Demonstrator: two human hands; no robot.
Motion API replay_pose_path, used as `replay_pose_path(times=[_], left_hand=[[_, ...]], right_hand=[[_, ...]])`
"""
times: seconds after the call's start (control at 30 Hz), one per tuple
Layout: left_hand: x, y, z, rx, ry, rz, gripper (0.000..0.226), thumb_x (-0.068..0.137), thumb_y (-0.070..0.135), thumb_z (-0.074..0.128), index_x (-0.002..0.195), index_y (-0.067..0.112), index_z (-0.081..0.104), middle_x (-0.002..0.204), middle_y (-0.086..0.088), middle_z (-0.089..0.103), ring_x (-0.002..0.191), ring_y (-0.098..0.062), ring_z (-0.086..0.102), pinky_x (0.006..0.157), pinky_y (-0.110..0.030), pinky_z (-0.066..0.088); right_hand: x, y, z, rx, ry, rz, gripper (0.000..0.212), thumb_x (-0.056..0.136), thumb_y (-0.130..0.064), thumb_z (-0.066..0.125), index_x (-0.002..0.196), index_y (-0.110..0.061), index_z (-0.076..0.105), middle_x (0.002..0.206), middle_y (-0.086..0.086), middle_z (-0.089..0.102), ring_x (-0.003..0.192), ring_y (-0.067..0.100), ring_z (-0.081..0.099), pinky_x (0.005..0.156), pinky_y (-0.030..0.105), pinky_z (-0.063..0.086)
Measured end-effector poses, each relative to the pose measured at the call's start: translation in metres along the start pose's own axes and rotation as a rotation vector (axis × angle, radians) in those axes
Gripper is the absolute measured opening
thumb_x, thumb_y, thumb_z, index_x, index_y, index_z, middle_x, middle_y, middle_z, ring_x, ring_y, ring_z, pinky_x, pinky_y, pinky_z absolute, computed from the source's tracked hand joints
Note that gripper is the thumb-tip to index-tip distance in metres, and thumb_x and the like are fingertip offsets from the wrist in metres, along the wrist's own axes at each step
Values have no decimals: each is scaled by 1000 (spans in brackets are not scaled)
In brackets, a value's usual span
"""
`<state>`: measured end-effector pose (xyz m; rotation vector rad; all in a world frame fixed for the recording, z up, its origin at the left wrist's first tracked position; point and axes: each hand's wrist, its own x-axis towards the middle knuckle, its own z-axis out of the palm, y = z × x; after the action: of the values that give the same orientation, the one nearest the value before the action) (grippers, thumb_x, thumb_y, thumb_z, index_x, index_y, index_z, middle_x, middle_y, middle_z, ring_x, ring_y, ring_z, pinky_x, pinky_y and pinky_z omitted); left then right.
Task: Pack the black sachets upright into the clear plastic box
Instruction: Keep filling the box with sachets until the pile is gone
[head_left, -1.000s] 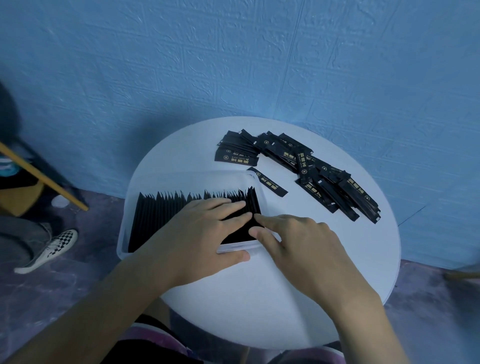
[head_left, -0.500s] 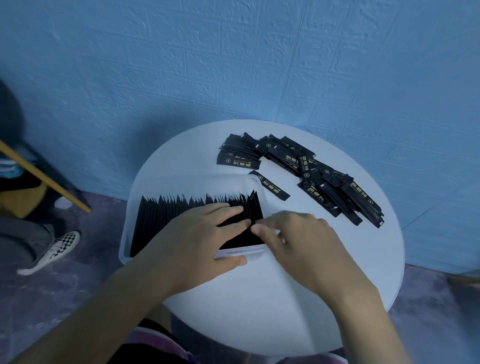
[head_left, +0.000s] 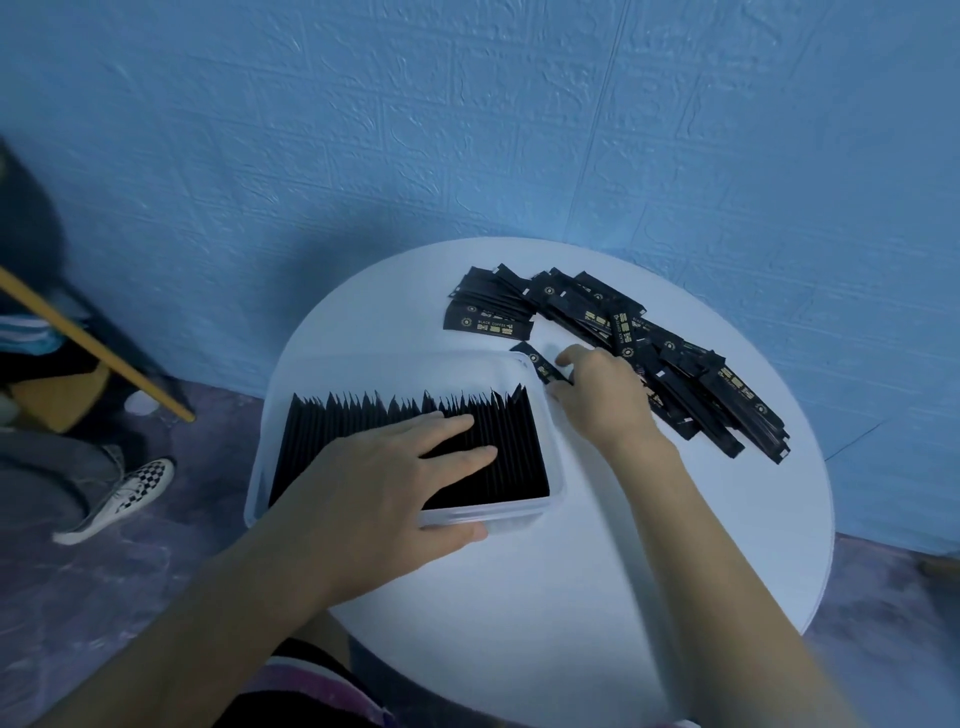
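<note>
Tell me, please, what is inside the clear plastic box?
Black sachets stand upright in a row inside the box; the left hand lies on them, covering some.

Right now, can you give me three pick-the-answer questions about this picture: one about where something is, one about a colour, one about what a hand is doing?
1. Where is the loose pile of sachets? A. On the floor. B. On the table, behind and to the right of the clear box. C. Under the table.
2. What colour is the wall? A. Red. B. Green. C. Blue.
3. What is the left hand doing? A. Lying flat, fingers straight, on the upright sachets in the box. B. Holding a cup. C. Waving in the air.

Answers: 1 B, the pile lies on the white tabletop past the box. 2 C, the wall is blue all over. 3 A, its straight fingers rest on the sachet tops.
</note>
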<state>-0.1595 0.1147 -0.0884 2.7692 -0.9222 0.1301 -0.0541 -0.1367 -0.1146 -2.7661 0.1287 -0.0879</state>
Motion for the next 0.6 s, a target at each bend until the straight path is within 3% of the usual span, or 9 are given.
replay_pose_path(times=[0.17,0.27,0.33,0.4,0.5,0.6], left_hand=[[5,-1,0,-26,-4,7,64,85,74,44,141,44,50,151,16,47,136,-8,49,97,-36,54],[10,3,-2,-45,-2,6,62,83,72,46,137,43,55,147,14,52,133,-9,53,94,-35,55],[15,7,-2,-42,8,14,63,83,71,44,137,41,57,147,11,53,133,-10,52,97,-34,51],[18,9,-4,-61,-14,-1,70,82,75,39,143,43,49,155,13,43,143,-8,40,108,-31,39],[9,3,-8,-113,-47,-62,88,74,93,31,150,49,35,161,22,25,148,1,19,116,-28,21],[-7,-16,-16,-129,79,-136,83,81,92,22,144,45,48,153,23,41,143,1,30,115,-37,35]], right_hand=[[10,-6,-17,153,-188,-10,4,90,-21,65,91,-22,62,80,-5,65,71,17,59,66,28,40],[25,-19,-22,252,-120,-128,18,92,-17,65,77,-27,61,79,-7,65,76,16,60,70,28,43],[39,-29,-21,244,-82,-191,13,89,-20,71,78,-24,66,80,-8,67,82,16,60,68,26,43],[53,-36,-16,241,-96,-215,10,86,-23,76,80,-18,69,80,-6,68,82,16,60,63,19,40],[68,-36,-6,211,-123,-246,10,85,-20,77,83,-14,69,89,-1,70,88,22,62,69,29,44],[73,-31,-2,211,-142,-255,11,86,-15,75,93,-12,67,92,1,66,87,23,60,80,36,48]])
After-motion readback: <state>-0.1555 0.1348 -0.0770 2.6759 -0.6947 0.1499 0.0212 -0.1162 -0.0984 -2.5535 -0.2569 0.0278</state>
